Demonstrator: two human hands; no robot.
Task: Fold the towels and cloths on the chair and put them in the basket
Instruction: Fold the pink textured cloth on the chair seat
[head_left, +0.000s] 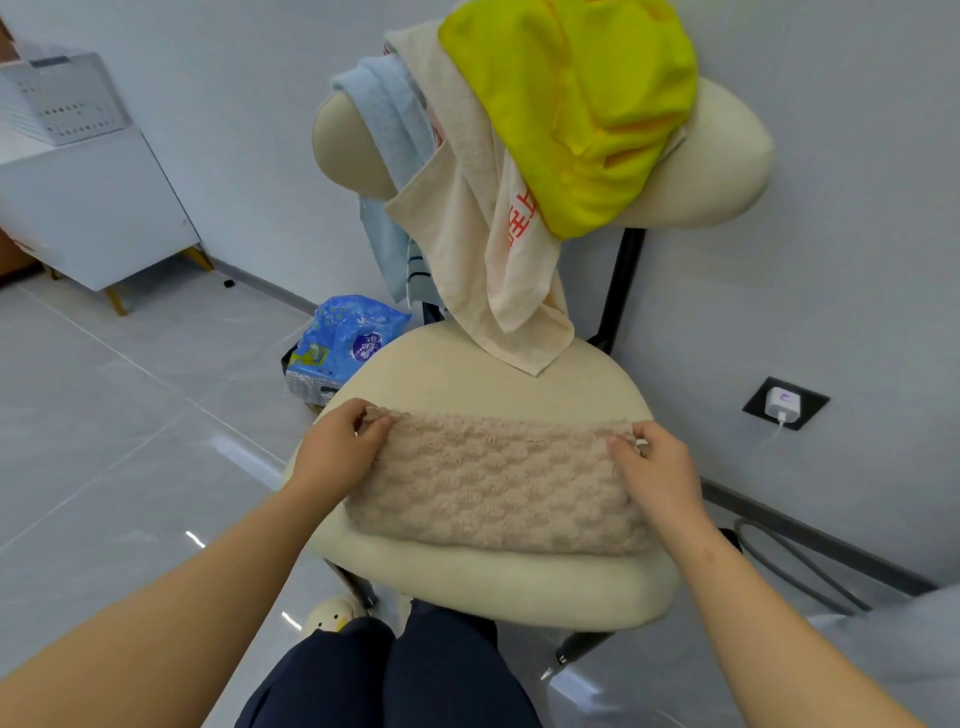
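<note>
A fluffy beige towel (493, 483) lies folded into a long strip across the cream chair seat (467, 577). My left hand (337, 452) pinches its far left corner and my right hand (657, 467) pinches its far right corner. Over the chair back (727, 156) hang a yellow cloth (582, 104), a cream towel with red lettering (467, 218) and a light blue towel (389, 114). A white perforated basket (62, 98) stands on a cabinet at the far left.
The white cabinet (104, 208) stands by the left wall. A blue plastic packet (343, 343) sits on the floor left of the chair. A charger in a floor socket (784, 405) and a grey cable (795, 561) lie to the right. My legs are at the chair's front.
</note>
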